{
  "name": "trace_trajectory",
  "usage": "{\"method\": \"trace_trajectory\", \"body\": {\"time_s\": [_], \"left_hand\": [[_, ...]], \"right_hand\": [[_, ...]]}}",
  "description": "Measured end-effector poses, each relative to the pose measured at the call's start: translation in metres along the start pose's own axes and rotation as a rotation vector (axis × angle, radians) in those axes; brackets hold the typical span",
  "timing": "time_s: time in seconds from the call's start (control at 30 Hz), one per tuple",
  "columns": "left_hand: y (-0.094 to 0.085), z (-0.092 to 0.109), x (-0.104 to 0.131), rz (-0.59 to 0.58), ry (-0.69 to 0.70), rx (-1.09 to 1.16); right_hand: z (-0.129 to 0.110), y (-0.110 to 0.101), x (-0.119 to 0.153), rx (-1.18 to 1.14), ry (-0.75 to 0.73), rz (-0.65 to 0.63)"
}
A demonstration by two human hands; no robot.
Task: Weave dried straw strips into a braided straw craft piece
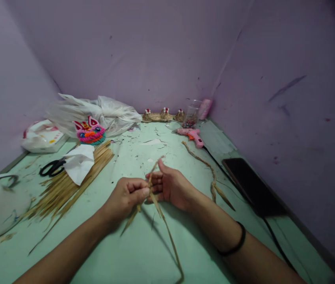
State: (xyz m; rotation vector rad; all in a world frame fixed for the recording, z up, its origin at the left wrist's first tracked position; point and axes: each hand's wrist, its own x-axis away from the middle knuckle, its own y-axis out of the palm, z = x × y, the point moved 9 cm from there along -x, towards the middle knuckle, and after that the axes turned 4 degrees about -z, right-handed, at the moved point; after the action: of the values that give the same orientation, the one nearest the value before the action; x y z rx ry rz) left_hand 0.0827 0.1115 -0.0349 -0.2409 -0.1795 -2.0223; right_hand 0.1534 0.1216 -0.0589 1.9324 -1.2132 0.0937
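Observation:
Between thumb and forefinger, my left hand (132,193) pinches a strand of dried straw (165,223) just in front of me. One long end trails down toward the near edge, and a short end pokes out below the left hand. The strand's upper part looks twisted and rises toward my right thumb. My right hand (172,185) is turned palm inward beside it, thumb raised and fingers apart behind the strand; whether it touches the strand is hard to tell. A finished-looking twisted straw cord (213,179) lies on the table to the right.
Left are a bundle of dried straw (96,161), white paper (80,163), black scissors (53,167), a colourful fuzzy figure (91,133) and a plastic bag (111,112). Right are a pink glue gun (192,136), its cord, a phone (252,185) and a clear cup (191,114). Small straw ornaments (165,115) stand by the wall.

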Motion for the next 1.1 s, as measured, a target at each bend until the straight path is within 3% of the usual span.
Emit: {"method": "trace_trajectory", "body": {"time_s": [0.07,0.13,0.3,0.43,0.53,0.7,0.83,0.97,1.1], "left_hand": [[-0.008,-0.001,-0.003,0.022,-0.008,0.069],[-0.011,-0.004,-0.005,0.018,-0.034,0.089],[-0.013,-0.005,-0.005,0.041,-0.059,0.052],[-0.010,-0.001,-0.005,0.019,-0.040,0.006],[-0.017,0.000,-0.006,0.065,-0.037,-0.090],[-0.032,0.000,-0.006,0.177,-0.061,-0.303],[-0.030,0.006,-0.004,0.173,-0.040,-0.291],[-0.035,0.003,-0.003,0.170,-0.118,-0.288],[-0.062,0.003,0.000,0.157,-0.168,-0.474]], "right_hand": [[0.010,0.012,0.005,0.007,0.101,-0.084],[0.011,0.018,0.008,0.072,0.103,-0.097],[0.001,0.008,0.008,0.382,-0.037,0.059],[-0.008,0.005,0.005,0.596,-0.154,0.074],[-0.013,0.000,0.004,0.694,-0.194,0.127],[-0.017,-0.004,0.005,0.594,-0.287,0.199],[-0.019,-0.007,0.006,0.532,-0.369,0.266],[-0.022,-0.012,0.007,0.522,-0.407,0.317],[-0.026,-0.018,0.007,0.511,-0.428,0.363]]}}
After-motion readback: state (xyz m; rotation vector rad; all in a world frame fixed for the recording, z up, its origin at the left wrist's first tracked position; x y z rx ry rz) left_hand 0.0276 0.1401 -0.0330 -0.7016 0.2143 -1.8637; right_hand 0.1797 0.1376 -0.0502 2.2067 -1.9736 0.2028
